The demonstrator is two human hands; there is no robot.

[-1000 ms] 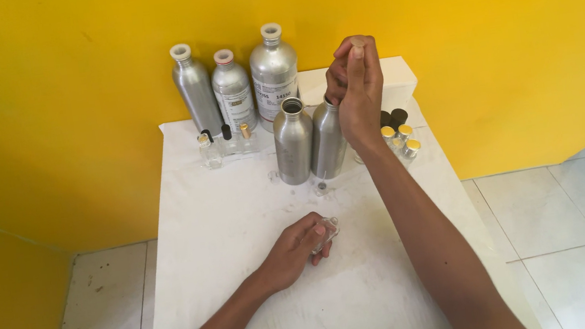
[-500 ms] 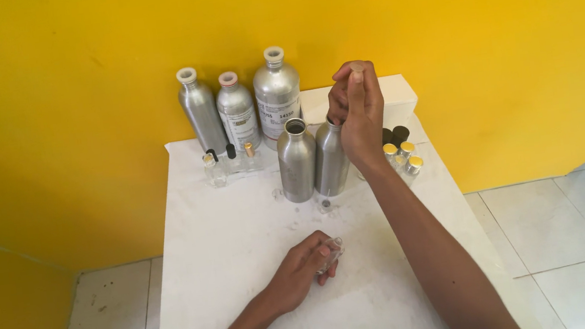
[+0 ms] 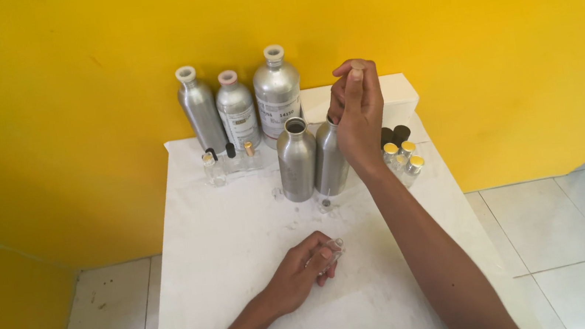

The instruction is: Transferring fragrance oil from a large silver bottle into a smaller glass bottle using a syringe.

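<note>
Two of the three capped aluminium bottles against the yellow wall carried pale rectangular labels, the middle bottle point(image 3: 237, 115) and the tallest bottle point(image 3: 277, 95), while a white box point(image 3: 397, 92), seemingly cardboard, stood behind at the table's back edge.

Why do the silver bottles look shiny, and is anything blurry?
In the head view, soft even light puts pale streaks on the silver bottles, with no harsh glare; shadows on the white table are faint. The right hand looks sharp; the small glass vial in the left hand is hard to make out.
</note>
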